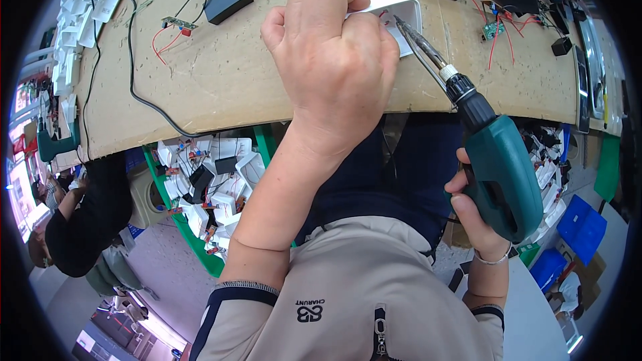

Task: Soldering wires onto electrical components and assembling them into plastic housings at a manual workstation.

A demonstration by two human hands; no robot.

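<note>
Right of frame, right hand (472, 217) closed round a green soldering gun (513, 170), its tip (399, 22) at the inside of an open white case (413, 10), top centre. Left hand (338, 60), upper centre, fingers curled against the case's left side; fingertips mostly hidden, cannot tell what they pinch. Left of centre, below the table (227, 80), green crate (215, 266) of jumbled parts (251, 168). Upper left: black box (229, 3), circuit board (179, 24), red wires (156, 45). Upper right: dark wired heap (518, 1). Far lower left: another person (73, 244).

Tilted green soldering gun (506, 177), white case (410, 19)
</note>
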